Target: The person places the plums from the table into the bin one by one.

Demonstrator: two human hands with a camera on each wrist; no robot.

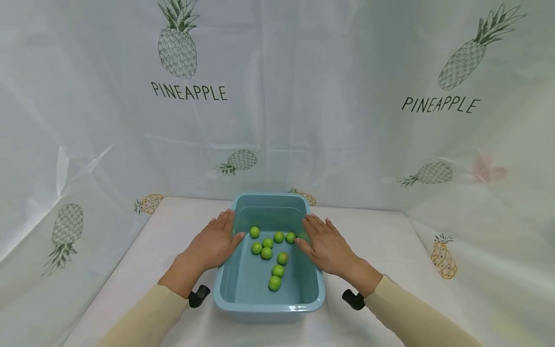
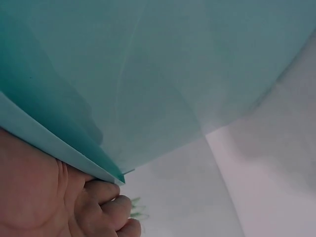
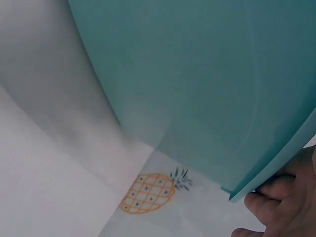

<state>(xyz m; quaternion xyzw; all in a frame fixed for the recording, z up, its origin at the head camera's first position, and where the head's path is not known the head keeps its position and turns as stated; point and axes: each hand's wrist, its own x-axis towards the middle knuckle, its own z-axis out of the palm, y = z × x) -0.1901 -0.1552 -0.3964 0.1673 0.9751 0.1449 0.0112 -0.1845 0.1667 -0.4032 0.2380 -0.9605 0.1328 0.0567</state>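
A blue-green plastic basin (image 1: 269, 307) stands on the covered table, with several small round green fruits (image 1: 266, 253) scattered on its floor. My left hand (image 1: 215, 242) rests on the basin's left rim, its fingers straight and pointing away, the thumb reaching over the inside. On the right rim lies my right hand (image 1: 328, 246) in the same way, fingers extended and thumb inward near a fruit. From below, the left wrist view shows the left palm against the rim (image 2: 59, 140). The right wrist view has the right fingers (image 3: 279, 195) beside the rim's edge. Neither hand touches the fruits.
A pale cover (image 1: 368, 231) lies over the table. Behind and at both sides hangs a whitish sheet (image 1: 295, 106) printed with pineapples, close behind the basin's far end. A black wrist strap piece (image 1: 199, 296) shows under the left wrist, another (image 1: 353, 299) under the right.
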